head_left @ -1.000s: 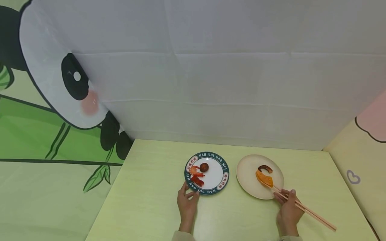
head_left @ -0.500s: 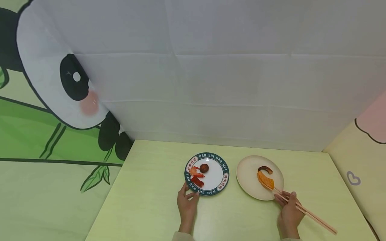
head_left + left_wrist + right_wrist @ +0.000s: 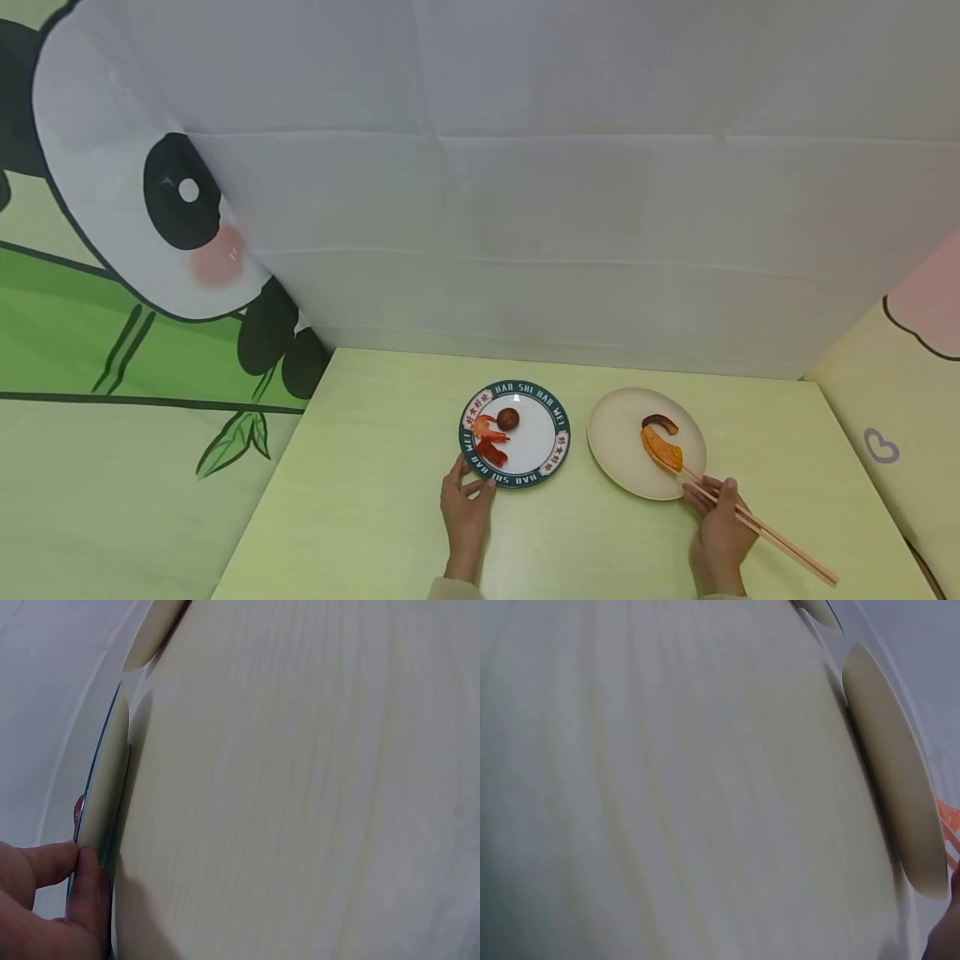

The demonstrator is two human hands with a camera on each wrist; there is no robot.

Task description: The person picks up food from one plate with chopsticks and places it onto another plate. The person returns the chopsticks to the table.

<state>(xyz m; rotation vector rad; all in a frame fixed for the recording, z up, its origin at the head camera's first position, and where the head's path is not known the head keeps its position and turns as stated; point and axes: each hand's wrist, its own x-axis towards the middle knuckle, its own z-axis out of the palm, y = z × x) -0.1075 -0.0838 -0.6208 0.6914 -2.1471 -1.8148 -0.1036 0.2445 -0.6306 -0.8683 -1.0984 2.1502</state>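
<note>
Chopsticks at the orange piece, left hand steadying the other plate.
Your right fingers (image 3: 722, 525) grip the chopsticks (image 3: 787, 546); your left fingers (image 3: 480, 492) pinch the near rim of the green-rimmed plate (image 3: 534, 429). The orange piece (image 3: 662, 450) is at the beige plate's (image 3: 615, 437) right side, just beside the dark curved piece (image 3: 661, 422). I'd square the tips across its thick middle, squeeze lightly, and lift straight so the dark piece doesn't drag; hold the left pinch low so that plate stays flat. Can't tell if the tips straddle the piece or just touch it, or whether it's off the plate. Right wrist view crops your hand and the orange piece; left wrist view is edge-on, food mostly hidden.
</note>
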